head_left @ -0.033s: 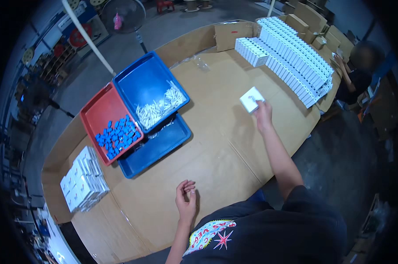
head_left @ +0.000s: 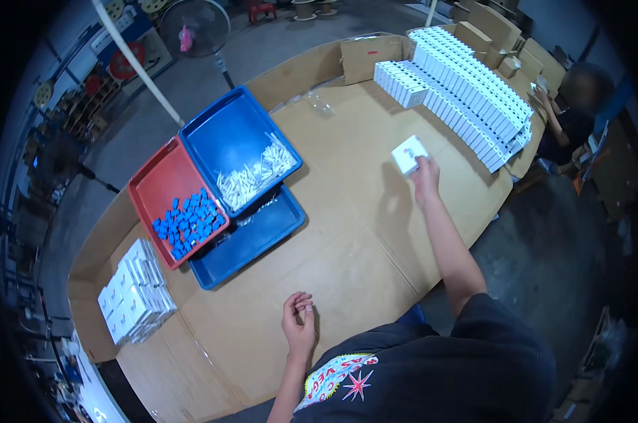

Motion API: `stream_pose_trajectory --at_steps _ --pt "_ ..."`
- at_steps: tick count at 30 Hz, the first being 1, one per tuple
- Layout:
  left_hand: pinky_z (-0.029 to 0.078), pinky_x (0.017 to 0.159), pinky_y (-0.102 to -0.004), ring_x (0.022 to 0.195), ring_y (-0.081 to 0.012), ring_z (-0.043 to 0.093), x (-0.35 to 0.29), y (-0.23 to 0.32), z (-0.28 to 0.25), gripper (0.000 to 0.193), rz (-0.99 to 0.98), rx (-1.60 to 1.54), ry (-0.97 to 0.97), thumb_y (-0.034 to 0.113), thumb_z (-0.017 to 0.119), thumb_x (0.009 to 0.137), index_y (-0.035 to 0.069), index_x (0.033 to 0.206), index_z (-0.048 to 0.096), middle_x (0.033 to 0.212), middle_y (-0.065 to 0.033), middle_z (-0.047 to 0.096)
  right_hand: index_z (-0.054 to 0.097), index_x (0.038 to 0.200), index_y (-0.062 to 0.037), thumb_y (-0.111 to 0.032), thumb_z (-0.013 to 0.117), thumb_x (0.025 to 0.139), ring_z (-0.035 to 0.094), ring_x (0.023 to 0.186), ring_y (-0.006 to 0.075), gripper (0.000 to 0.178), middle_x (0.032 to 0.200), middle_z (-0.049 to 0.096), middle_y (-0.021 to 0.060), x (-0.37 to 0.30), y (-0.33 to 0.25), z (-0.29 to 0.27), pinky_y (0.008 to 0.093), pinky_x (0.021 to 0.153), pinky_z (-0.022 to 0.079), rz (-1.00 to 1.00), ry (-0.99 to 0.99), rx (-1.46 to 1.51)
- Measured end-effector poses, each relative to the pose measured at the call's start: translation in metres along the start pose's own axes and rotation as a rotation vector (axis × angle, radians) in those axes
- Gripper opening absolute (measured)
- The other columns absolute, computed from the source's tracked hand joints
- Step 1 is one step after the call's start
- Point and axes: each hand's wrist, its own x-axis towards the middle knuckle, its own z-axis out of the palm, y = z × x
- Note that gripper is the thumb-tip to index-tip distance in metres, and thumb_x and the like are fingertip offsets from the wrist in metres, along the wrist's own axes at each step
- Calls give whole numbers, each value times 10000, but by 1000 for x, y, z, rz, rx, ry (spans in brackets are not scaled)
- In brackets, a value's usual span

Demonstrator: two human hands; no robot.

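Note:
My right hand (head_left: 424,178) grips a small flat white box (head_left: 409,154) by its near corner, holding it over the cardboard-covered table. A printed mark shows on the box's upper face, partly behind my thumb. Close to my body, my left hand (head_left: 299,323) rests above the table with fingers loosely curled and nothing in it. Nearest to the held box, at the far right, long rows of similar white boxes (head_left: 467,84) stand packed together on the table.
A red tray (head_left: 153,176) holds blue plastic pieces (head_left: 188,224). Beside it, a blue tray (head_left: 223,134) holds white plugs (head_left: 252,176), above another blue tray (head_left: 252,240). White packets (head_left: 132,296) are stacked left. Cardboard walls (head_left: 298,67) edge the table (head_left: 319,261). Another person (head_left: 573,116) sits far right.
My right hand has shifted slightly to the right and away from me, carrying the white box. My left hand has stayed in almost the same place.

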Motion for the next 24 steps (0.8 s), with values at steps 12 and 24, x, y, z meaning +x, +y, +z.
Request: stream_pose_trajectory --at_steps 12,24 --pt "491 915 -314 1049 -190 671 0 1 9 330 21 244 28 63 672 947 6 1270 632 1130 -114 725 647 1296 28 -168 680 992 735 1027 337 364 1166 749 193 176 -7 21 416 906 546 -429 401 -488" --pt "509 887 -315 1050 -210 681 -2 0 10 331 32 368 13 -2 691 892 -5 1220 642 1132 -129 685 528 1447 -9 -99 795 881 579 1292 413 633 1403 586 257 241 40 58 458 1090 468 -608 512 -667"
